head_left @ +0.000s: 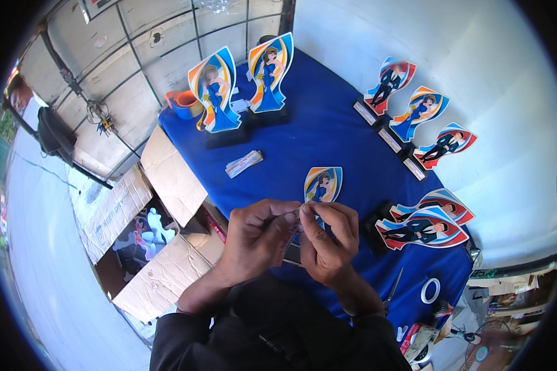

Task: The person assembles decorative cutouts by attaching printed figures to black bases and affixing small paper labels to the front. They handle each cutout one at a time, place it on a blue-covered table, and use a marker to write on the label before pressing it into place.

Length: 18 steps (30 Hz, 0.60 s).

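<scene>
From my seat, far left I see an open cardboard box (pixel 161 247) beside the blue tabletop (pixel 328 136). My left hand (pixel 257 238) meets my right hand (pixel 328 238) over the tabletop's near edge, and the fingers (pixel 291 213) of both pinch a small thin strip (pixel 300 213) between them; I cannot tell what it is. Just behind lies a flat colourful cutout plaque (pixel 323 184). Further right, two more plaques (pixel 424 222) lie stacked, with scissors (pixel 393 290) nearer me.
</scene>
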Each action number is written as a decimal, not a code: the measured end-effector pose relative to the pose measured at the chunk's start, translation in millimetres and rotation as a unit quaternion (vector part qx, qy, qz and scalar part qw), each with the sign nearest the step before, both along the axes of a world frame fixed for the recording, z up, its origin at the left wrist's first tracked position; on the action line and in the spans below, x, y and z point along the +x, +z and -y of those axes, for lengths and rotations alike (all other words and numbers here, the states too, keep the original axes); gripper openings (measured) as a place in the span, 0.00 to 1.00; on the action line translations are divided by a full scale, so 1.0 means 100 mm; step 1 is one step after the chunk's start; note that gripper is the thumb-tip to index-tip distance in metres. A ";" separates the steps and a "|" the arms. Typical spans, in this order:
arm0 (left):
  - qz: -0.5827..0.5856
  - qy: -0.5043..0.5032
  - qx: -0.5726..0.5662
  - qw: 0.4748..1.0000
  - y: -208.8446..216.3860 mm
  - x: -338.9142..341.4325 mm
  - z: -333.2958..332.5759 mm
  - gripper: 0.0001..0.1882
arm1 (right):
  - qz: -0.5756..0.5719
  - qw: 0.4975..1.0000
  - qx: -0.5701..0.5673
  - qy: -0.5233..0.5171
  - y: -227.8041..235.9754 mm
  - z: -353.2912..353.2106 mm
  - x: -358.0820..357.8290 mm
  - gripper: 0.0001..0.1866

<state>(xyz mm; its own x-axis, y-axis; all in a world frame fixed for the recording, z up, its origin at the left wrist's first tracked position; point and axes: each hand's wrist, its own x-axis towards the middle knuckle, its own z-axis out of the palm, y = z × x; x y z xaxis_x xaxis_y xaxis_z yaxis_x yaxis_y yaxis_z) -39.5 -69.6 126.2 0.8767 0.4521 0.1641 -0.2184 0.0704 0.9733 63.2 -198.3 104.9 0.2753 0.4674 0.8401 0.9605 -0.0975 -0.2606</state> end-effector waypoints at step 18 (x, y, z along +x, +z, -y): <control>-0.017 0.050 0.033 0.998 -0.03 -0.03 0.24 0.09 | -0.020 0.999 -0.003 0.028 -0.04 0.19 0.02 0.21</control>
<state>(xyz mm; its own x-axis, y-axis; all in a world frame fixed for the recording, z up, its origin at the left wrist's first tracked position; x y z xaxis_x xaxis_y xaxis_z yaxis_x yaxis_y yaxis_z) -42.4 -93.3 123.3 0.8335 0.5267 0.1668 -0.1877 -0.0140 0.9821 64.8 -217.3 101.0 0.2808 0.4889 0.8259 0.9536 -0.0449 -0.2977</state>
